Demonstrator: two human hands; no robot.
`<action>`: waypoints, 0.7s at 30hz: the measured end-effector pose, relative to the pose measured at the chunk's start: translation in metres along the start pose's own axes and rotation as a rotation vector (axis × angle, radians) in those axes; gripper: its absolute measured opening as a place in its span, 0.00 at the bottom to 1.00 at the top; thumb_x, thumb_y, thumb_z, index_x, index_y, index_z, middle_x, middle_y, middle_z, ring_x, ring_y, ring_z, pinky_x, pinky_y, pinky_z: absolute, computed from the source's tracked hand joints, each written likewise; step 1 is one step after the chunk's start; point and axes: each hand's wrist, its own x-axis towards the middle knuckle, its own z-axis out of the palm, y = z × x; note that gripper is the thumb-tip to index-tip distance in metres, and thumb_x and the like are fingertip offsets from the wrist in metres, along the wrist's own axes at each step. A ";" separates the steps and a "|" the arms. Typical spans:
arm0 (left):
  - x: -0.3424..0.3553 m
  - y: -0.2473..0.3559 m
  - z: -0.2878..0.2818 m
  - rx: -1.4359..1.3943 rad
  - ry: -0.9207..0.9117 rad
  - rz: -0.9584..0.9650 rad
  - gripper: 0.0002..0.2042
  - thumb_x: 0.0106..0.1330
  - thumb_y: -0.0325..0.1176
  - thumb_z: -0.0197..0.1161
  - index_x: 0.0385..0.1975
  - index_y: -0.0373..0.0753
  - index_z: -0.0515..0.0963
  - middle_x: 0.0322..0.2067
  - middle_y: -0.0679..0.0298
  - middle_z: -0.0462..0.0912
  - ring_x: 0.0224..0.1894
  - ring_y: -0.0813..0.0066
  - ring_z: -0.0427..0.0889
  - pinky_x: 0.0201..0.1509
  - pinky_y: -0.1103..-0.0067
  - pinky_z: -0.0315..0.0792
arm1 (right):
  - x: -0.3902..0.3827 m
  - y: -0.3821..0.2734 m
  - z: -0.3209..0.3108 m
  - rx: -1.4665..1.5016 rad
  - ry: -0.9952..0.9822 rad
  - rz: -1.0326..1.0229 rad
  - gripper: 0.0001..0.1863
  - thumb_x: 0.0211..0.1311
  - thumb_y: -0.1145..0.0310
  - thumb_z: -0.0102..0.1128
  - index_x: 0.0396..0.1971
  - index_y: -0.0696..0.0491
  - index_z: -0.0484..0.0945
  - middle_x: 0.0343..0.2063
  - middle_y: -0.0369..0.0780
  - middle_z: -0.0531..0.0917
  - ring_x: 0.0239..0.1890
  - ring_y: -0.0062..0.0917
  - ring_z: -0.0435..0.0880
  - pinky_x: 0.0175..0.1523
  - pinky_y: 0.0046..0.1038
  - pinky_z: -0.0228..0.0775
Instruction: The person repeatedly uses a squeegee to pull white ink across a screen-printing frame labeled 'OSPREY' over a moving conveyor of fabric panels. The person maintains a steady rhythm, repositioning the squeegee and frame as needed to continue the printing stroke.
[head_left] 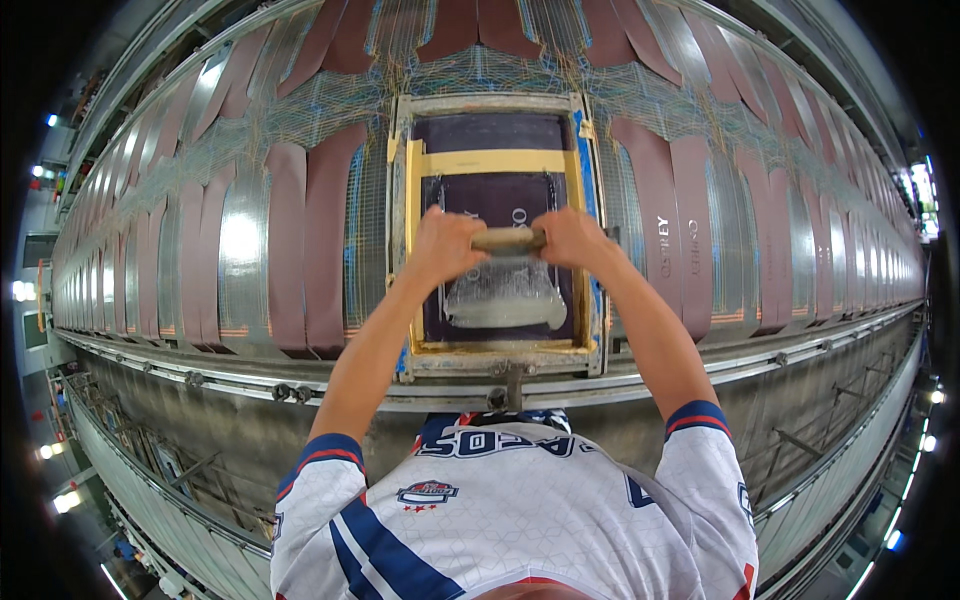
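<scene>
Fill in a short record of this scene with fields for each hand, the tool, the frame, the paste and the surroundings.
left hand: grips the left end of the wooden squeegee handle
right hand: grips its right end
frame: yellow-taped printing screen frame, dark mesh
paste: whitish ink patch below the handle
surroundings: maroon fabric pieces in rows along the long metal table

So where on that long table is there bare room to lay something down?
Bare shiny strips lie between the maroon fabric pieces left of the printing frame. Inside the frame it is crowded: both hands, left hand and right hand, grip the squeegee over white ink.
</scene>
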 end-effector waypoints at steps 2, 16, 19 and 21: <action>0.034 -0.025 -0.010 -0.018 0.004 -0.039 0.18 0.47 0.47 0.79 0.32 0.44 0.85 0.27 0.61 0.86 0.35 0.59 0.85 0.53 0.63 0.70 | 0.036 0.012 -0.008 -0.016 0.086 -0.049 0.18 0.47 0.57 0.76 0.39 0.47 0.88 0.36 0.46 0.89 0.43 0.43 0.88 0.49 0.41 0.81; 0.060 -0.033 -0.041 -0.015 0.014 -0.052 0.18 0.49 0.52 0.77 0.32 0.47 0.85 0.25 0.61 0.85 0.36 0.57 0.85 0.56 0.60 0.70 | 0.061 0.005 -0.054 -0.007 0.034 0.048 0.21 0.45 0.56 0.77 0.41 0.47 0.89 0.36 0.47 0.89 0.42 0.43 0.89 0.47 0.40 0.82; 0.038 -0.025 -0.030 -0.019 0.024 -0.045 0.17 0.51 0.52 0.76 0.32 0.49 0.85 0.26 0.63 0.86 0.37 0.58 0.86 0.54 0.60 0.70 | 0.039 -0.004 -0.042 -0.080 0.086 -0.004 0.17 0.45 0.59 0.75 0.37 0.47 0.89 0.35 0.47 0.89 0.40 0.42 0.89 0.46 0.41 0.82; 0.010 -0.007 -0.015 0.037 -0.025 -0.015 0.16 0.53 0.53 0.74 0.33 0.51 0.83 0.30 0.66 0.87 0.39 0.62 0.86 0.50 0.63 0.68 | 0.009 -0.007 -0.019 -0.036 0.047 -0.033 0.14 0.47 0.61 0.74 0.35 0.48 0.88 0.30 0.46 0.88 0.37 0.42 0.89 0.44 0.41 0.81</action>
